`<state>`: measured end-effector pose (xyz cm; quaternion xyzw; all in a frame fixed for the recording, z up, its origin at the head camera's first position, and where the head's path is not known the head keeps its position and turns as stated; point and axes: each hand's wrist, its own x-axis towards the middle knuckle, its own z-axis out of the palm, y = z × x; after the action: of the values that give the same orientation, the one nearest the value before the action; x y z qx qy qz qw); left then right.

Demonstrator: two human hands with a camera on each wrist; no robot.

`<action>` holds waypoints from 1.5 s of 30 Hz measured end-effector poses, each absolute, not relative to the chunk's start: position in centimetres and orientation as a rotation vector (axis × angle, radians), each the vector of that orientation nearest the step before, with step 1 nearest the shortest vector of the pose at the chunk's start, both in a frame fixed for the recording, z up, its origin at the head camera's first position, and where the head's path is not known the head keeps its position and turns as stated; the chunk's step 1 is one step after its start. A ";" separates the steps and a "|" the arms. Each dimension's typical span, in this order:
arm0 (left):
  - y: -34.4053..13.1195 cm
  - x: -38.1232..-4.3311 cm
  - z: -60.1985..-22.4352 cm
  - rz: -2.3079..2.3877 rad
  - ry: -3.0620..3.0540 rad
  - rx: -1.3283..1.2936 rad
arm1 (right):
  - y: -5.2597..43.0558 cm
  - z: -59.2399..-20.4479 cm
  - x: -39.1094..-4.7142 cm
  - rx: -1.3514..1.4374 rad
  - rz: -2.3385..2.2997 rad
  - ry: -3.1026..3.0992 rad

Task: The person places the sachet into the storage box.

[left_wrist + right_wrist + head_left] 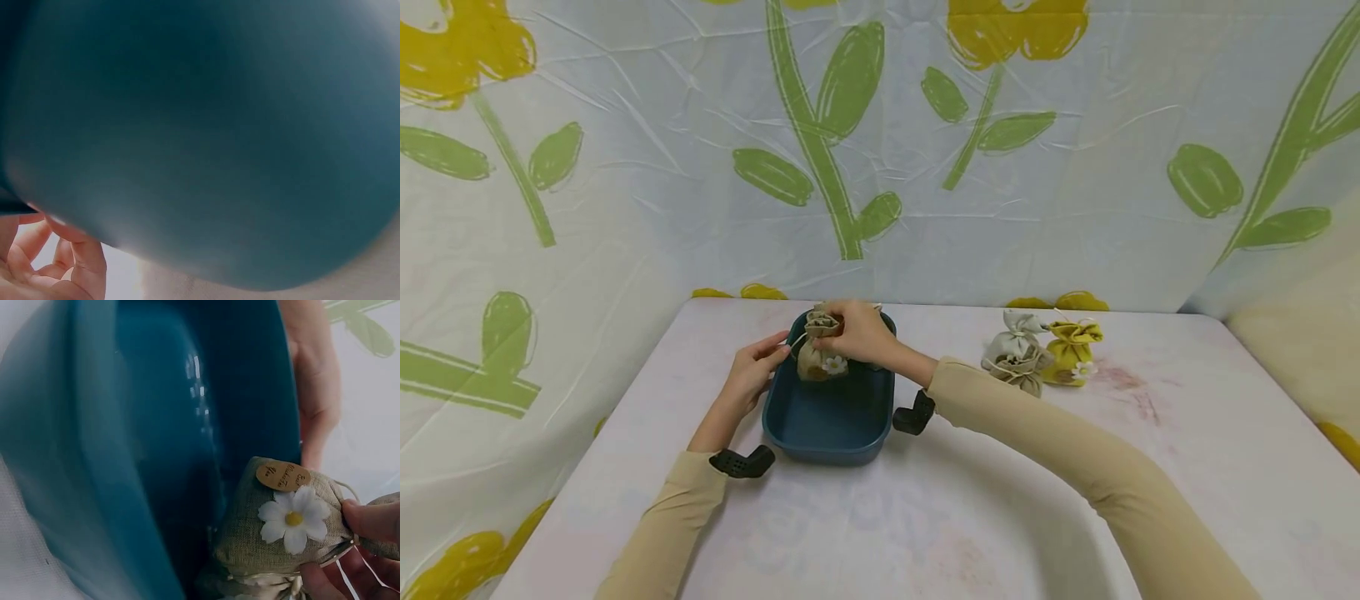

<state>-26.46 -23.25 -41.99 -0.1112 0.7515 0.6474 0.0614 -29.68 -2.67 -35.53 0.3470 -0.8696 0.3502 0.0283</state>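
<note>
In the head view, my right hand (861,333) pinches the gathered neck of a beige drawstring pouch (822,364) over the far part of a blue basin (829,450). A white fabric daisy and a small brown tag decorate this pouch (244,534) in the right wrist view. Below it, partly hidden, shows another pale pouch (253,586) with a tied cord. My left hand (748,371) holds the basin's left rim, its curled fingers (87,262) against the edge in the left wrist view.
Right of the basin stand a white pouch (1017,337), a brownish pouch (1022,371) and a yellow pouch (1071,354) with a daisy, grouped closely on the pale table (880,533). A flower-printed cloth (895,167) hangs behind the table's far edge.
</note>
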 end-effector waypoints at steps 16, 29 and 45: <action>-23.0 -26.5 -42.0 1.955 2.243 -0.313 | -4.0 -36.2 -29.6 1.015 0.888 -2.772; -23.1 -26.5 -42.1 1.930 2.296 -0.292 | -3.9 -36.4 -29.9 1.113 1.042 -2.848; -23.3 -26.2 -41.9 1.935 2.290 -0.281 | -2.5 -34.2 -27.6 1.137 0.846 -2.907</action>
<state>-26.22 -23.29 -41.90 -0.0931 0.7588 0.6413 0.0650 -27.59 -2.52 -34.17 0.3512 -0.8979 0.2614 -0.0463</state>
